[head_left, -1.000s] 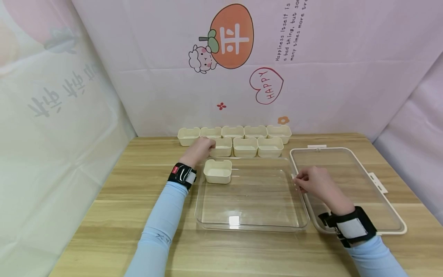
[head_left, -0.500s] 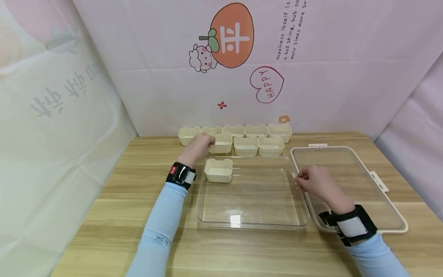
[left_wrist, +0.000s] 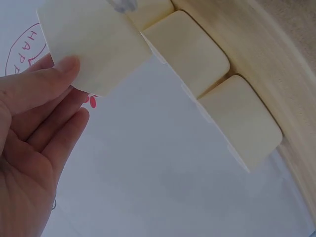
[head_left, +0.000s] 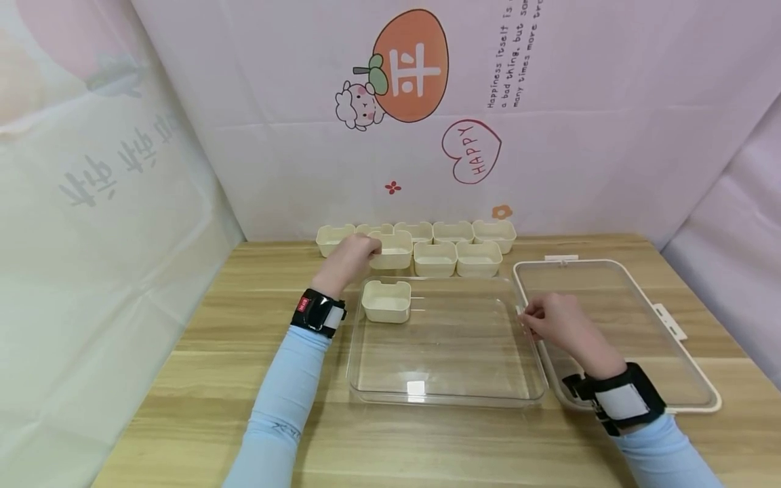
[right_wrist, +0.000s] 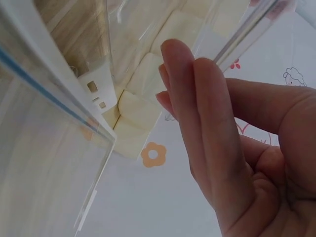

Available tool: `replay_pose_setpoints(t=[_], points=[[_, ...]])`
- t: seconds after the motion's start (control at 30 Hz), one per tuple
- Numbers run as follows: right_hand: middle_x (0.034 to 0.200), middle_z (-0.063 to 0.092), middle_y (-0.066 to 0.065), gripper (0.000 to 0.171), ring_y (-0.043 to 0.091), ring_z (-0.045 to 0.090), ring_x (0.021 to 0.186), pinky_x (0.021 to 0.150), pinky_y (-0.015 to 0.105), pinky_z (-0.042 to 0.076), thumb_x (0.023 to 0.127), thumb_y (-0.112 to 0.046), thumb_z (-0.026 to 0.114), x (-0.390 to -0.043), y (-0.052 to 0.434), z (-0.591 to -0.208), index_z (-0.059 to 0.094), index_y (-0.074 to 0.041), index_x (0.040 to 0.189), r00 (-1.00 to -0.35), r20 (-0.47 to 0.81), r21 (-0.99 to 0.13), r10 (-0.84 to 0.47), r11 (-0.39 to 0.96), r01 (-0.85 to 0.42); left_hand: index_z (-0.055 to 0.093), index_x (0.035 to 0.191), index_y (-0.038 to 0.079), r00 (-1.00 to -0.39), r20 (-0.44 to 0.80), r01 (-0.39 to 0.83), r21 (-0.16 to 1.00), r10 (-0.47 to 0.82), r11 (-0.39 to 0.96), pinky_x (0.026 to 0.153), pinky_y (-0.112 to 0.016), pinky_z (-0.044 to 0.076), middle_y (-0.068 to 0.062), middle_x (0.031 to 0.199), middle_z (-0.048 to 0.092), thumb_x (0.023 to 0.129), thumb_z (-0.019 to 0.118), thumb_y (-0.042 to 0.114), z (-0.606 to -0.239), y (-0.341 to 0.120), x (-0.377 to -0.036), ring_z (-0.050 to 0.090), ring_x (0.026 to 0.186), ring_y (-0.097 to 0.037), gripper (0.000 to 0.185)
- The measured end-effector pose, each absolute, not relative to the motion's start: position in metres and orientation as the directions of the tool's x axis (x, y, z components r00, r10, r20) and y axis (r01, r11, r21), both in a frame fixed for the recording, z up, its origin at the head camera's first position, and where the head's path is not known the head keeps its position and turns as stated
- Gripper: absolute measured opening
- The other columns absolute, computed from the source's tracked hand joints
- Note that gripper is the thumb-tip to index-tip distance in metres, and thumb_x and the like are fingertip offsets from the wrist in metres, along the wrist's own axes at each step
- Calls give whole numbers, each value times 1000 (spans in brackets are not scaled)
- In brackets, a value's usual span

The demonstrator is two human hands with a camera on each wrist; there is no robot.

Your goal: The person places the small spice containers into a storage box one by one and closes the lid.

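My left hand [head_left: 349, 261] pinches a small cream bin [head_left: 393, 251] by its left side, slightly raised in front of the back row. In the left wrist view the thumb presses on the flat wall of that cream bin [left_wrist: 98, 44]. My right hand [head_left: 560, 322] pinches the right rim of a large clear tray [head_left: 445, 398]; in the right wrist view the rim runs between thumb and fingers of the right hand [right_wrist: 217, 133]. Another cream bin [head_left: 387, 303] sits in the tray's back left corner.
Several cream bins [head_left: 494, 234] stand in a row against the printed backdrop, with two more bins [head_left: 435, 260] in front of them. A clear lid [head_left: 628, 332] with a white frame and clips lies on the wooden table [head_left: 244, 413], right of the tray.
My left hand has lifted the cream bin slightly from its place at the left end of the front row. The right hand stays at the tray's rim.
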State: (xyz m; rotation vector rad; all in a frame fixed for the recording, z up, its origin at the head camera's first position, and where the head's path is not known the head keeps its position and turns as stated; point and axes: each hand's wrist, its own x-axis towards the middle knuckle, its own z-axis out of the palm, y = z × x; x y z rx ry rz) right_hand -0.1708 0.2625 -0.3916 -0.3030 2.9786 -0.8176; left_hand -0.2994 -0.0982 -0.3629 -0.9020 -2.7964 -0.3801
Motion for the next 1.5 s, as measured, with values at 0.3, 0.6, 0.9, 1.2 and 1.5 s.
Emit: replay_pose_setpoints(t=[0.3, 0.6, 0.9, 1.2, 1.5], points=[[67, 68, 5, 16, 14, 63, 55, 52, 25, 49, 88, -12, 62, -170, 259, -392, 68, 2, 83, -981, -39, -544, -191, 827, -140, 70, 89, 5, -768, 291, 624, 136, 571, 770, 81, -30, 52, -6, 90, 71, 83, 57, -10, -358, -92, -293, 65, 87, -21, 21], [69, 69, 7, 16, 14, 64, 57, 52, 24, 50, 88, -11, 63, -167, 258, -391, 68, 3, 82, -986, -27, -579, -162, 807, -117, 70, 91, 6, -761, 293, 634, 145, 579, 760, 81, -29, 52, -6, 91, 70, 85, 57, -9, -354, -88, -291, 64, 86, -19, 21], [68, 69, 6, 16, 13, 63, 56, 52, 25, 49, 87, -12, 63, -167, 256, -390, 69, 1, 79, -990, -26, -577, -140, 811, -100, 71, 92, 6, -749, 296, 647, 127, 593, 752, 81, -29, 53, -6, 92, 71, 88, 58, -5, -349, -85, -288, 66, 87, -19, 17], [66, 68, 5, 17, 13, 64, 57, 52, 25, 48, 87, -13, 63, -166, 256, -391, 70, 2, 81, -993, -27, -578, -111, 813, -75, 71, 93, 5, -729, 296, 667, 108, 617, 737, 81, -28, 53, -7, 93, 71, 89, 59, 0, -343, -78, -279, 67, 89, -20, 14], [65, 67, 4, 18, 11, 62, 56, 53, 25, 47, 87, -14, 63, -166, 256, -392, 71, 2, 83, -995, -14, -571, -104, 817, -77, 71, 92, 7, -701, 316, 689, 68, 640, 721, 79, -27, 53, -6, 92, 71, 89, 60, 2, -344, -73, -271, 66, 87, -18, 12]])
